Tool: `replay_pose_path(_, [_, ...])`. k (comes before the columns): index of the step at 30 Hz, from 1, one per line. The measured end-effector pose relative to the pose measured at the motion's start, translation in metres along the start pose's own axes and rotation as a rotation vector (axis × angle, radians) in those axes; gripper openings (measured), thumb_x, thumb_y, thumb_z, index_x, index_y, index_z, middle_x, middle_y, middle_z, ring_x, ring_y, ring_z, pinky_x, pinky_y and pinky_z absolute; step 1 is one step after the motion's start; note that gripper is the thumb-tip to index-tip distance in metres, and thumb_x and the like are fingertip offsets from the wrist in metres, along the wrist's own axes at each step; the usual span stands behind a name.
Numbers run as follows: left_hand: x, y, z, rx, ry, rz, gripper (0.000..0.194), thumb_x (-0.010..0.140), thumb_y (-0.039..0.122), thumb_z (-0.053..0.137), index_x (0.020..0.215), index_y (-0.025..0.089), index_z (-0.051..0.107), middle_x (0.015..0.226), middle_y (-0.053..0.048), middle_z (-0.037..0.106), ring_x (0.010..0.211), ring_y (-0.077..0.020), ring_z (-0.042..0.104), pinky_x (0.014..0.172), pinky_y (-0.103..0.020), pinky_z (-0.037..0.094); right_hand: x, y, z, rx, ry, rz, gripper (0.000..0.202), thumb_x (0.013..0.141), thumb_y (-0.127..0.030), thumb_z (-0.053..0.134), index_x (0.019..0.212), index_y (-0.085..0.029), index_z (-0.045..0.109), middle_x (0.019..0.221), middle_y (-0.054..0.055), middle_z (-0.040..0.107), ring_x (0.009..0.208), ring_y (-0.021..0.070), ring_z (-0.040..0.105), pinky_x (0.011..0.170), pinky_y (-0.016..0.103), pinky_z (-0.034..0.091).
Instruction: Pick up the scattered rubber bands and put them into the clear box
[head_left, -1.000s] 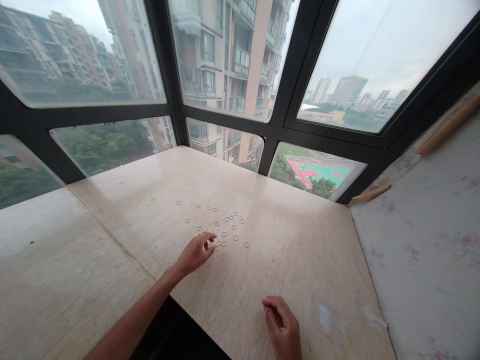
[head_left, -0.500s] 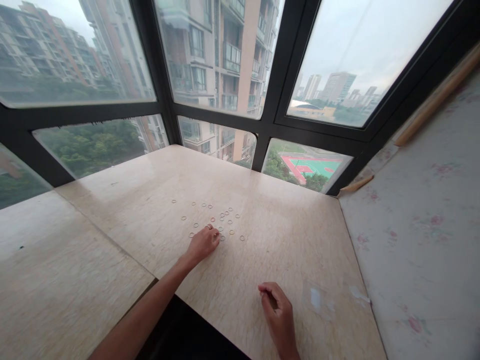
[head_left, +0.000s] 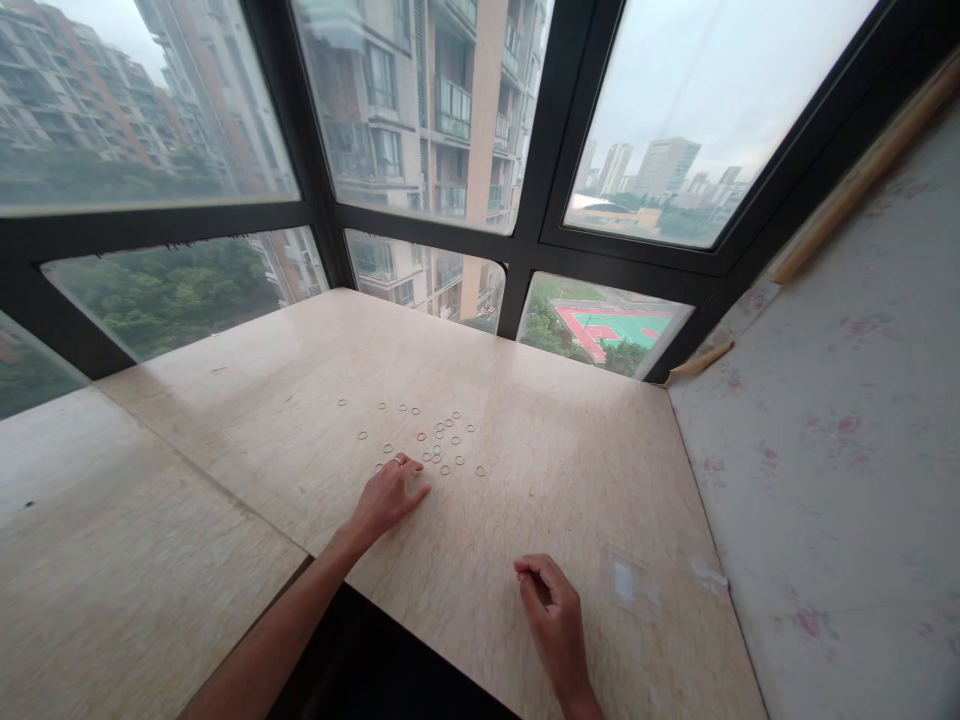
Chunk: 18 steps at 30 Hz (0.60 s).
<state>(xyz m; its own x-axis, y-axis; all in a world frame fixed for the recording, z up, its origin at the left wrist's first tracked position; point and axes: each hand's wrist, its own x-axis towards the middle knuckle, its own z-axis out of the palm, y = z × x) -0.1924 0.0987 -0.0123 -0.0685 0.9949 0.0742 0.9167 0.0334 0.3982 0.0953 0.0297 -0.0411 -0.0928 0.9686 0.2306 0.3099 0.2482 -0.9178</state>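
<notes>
Several thin rings lie scattered on the beige marbled surface [head_left: 480, 530], among them a red ring [head_left: 421, 437] near the middle of the group. My left hand [head_left: 390, 495] rests at the near side of the rings, its thumb apart from the fingers and nothing visible between them. One ring is partly hidden at its fingers. A ring [head_left: 481, 471] lies to the right of that hand. Farther right and nearer to me is my right hand [head_left: 553, 610], curled with thumb and fingertips together; whatever it may hold is too small to make out.
Dark window frames [head_left: 517, 290] border the far side of the surface. A floral-papered wall [head_left: 840, 480] stands at the right. Clear tape with a white patch [head_left: 624, 580] lies right of my right hand. A dark gap [head_left: 360, 650] opens at the near edge.
My left hand has drawn back slightly to the left, and its thumb has parted from the fingers. My right hand keeps its curled shape. The view has shifted slightly.
</notes>
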Motion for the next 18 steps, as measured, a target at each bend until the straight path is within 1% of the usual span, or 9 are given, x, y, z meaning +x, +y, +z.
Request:
replay_pose_path(2, [-0.007,-0.002,-0.003,-0.025,0.020,0.010,0.027,0.083,0.035,0.056,0.104,0.018,0.061,0.108,-0.008,0.057,0.083,-0.0190,0.059,0.074,-0.030,0.045,0.000,-0.001,0.000,-0.001,-0.003,0.000,0.017,0.087,-0.025,0.050,0.084,-0.017,0.065,0.082,0.007,0.065,0.079,0.0174,0.063,0.071,0.026,0.052])
replay_pose_path(5, [-0.015,-0.001,-0.010,-0.076,0.113,-0.001,0.026,0.085,0.033,0.052,0.104,0.018,0.060,0.105,-0.007,0.058,0.070,-0.0147,0.057,0.072,-0.030,0.046,0.000,-0.003,0.000,-0.006,0.001,0.000,0.017,0.087,-0.025,0.049,0.084,-0.017,0.065,0.083,0.007,0.065,0.079,0.0175,0.063,0.071,0.026,0.052])
replay_pose_path(8, [-0.023,0.003,-0.016,-0.140,0.229,-0.006,0.023,0.086,0.032,0.048,0.100,0.018,0.060,0.100,-0.006,0.059,0.066,-0.0137,0.055,0.071,-0.029,0.047,0.001,-0.005,0.000,-0.010,0.019,-0.003,0.017,0.086,-0.025,0.050,0.083,-0.017,0.065,0.082,0.007,0.066,0.078,0.0177,0.063,0.070,0.027,0.052])
replay_pose_path(10, [-0.030,0.005,-0.017,-0.175,0.269,0.000,0.023,0.086,0.032,0.047,0.099,0.018,0.060,0.099,-0.006,0.059,0.066,-0.0138,0.055,0.070,-0.029,0.047,0.001,-0.005,0.000,-0.011,0.028,-0.002,0.017,0.085,-0.024,0.050,0.082,-0.017,0.066,0.082,0.007,0.066,0.078,0.0177,0.063,0.070,0.027,0.052])
replay_pose_path(12, [-0.035,0.004,-0.016,-0.187,0.268,0.003,0.022,0.085,0.031,0.047,0.098,0.018,0.059,0.098,-0.006,0.060,0.067,-0.0144,0.056,0.070,-0.029,0.047,0.000,-0.005,0.000,-0.016,0.026,0.007,0.017,0.085,-0.023,0.050,0.083,-0.017,0.066,0.083,0.007,0.066,0.079,0.0177,0.063,0.071,0.027,0.051])
replay_pose_path(18, [-0.048,-0.010,-0.002,-0.146,0.159,-0.035,0.023,0.084,0.024,0.048,0.103,0.018,0.059,0.100,-0.006,0.061,0.073,-0.0165,0.059,0.074,-0.030,0.046,-0.001,-0.003,0.001,-0.027,0.015,0.021,0.017,0.085,-0.024,0.049,0.084,-0.017,0.065,0.084,0.007,0.065,0.080,0.0180,0.062,0.071,0.028,0.051])
